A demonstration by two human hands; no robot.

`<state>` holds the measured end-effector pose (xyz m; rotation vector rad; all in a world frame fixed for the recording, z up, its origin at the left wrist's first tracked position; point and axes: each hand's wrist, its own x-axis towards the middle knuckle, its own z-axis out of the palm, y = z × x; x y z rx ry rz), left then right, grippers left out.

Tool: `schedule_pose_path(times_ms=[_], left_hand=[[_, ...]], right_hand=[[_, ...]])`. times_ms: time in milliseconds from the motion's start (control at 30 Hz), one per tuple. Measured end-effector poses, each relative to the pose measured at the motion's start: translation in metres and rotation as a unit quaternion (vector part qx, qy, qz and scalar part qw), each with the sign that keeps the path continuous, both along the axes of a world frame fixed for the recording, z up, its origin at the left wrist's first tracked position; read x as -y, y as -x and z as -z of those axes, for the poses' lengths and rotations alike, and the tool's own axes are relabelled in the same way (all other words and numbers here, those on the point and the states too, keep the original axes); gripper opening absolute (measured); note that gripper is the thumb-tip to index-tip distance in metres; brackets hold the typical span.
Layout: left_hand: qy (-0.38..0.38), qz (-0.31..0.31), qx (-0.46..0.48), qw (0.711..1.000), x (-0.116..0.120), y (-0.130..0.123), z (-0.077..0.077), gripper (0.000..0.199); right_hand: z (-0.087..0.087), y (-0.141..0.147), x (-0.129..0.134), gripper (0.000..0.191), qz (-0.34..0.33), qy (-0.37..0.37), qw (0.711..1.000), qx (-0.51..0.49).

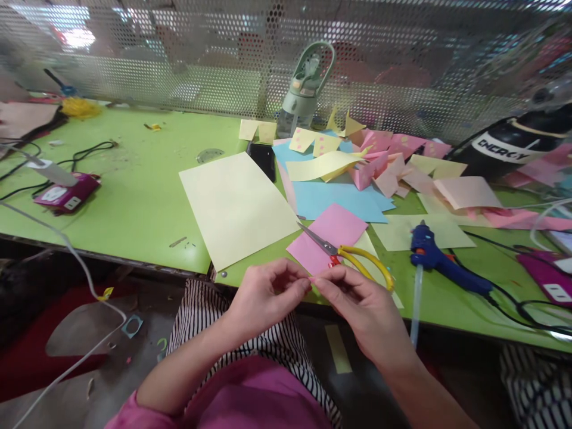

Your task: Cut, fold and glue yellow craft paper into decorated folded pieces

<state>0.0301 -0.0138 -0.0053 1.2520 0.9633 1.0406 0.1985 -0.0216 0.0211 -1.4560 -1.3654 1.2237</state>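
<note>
My left hand [274,292] and my right hand [357,298] meet over the table's front edge, thumbs and fingers pinched tip to tip. A trace of pink shows between the fingertips, too small to name. Just beyond them, scissors [330,248] with yellow and red handles lie on a square of pink paper [343,219]. The right fingers are close to the scissors' handles. Up and left of my hands lies a large pale yellow sheet [239,205].
A blue hot glue gun [447,262] rests at right, its clear glue stick hanging over the edge. Behind are folded paper pieces [324,167], blue sheets [344,202], a phone [263,159] and a bottle [300,101]. Purple power socket [69,192] and cords lie left.
</note>
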Motion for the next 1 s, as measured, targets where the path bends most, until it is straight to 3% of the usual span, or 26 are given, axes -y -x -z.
schedule_pose_path(times_ms=[133,267,500,1000], left_hand=[[0.082,0.014,0.082,0.993,-0.003,0.000,-0.001,0.016],[0.129,0.030,0.124,0.984,-0.006,0.001,-0.004,0.020],[0.111,0.046,0.127,0.985,-0.004,0.003,-0.003,0.014],[0.094,0.050,0.107,0.988,-0.002,0.003,0.002,0.025]], right_hand=[[0.004,-0.008,0.001,0.036,0.005,-0.005,1.000,-0.011],[0.004,-0.009,0.001,0.028,-0.024,-0.051,0.998,0.025],[-0.009,0.004,-0.003,0.019,-0.034,-0.038,0.998,0.023],[-0.004,0.004,0.000,0.019,-0.035,-0.068,0.995,0.064]])
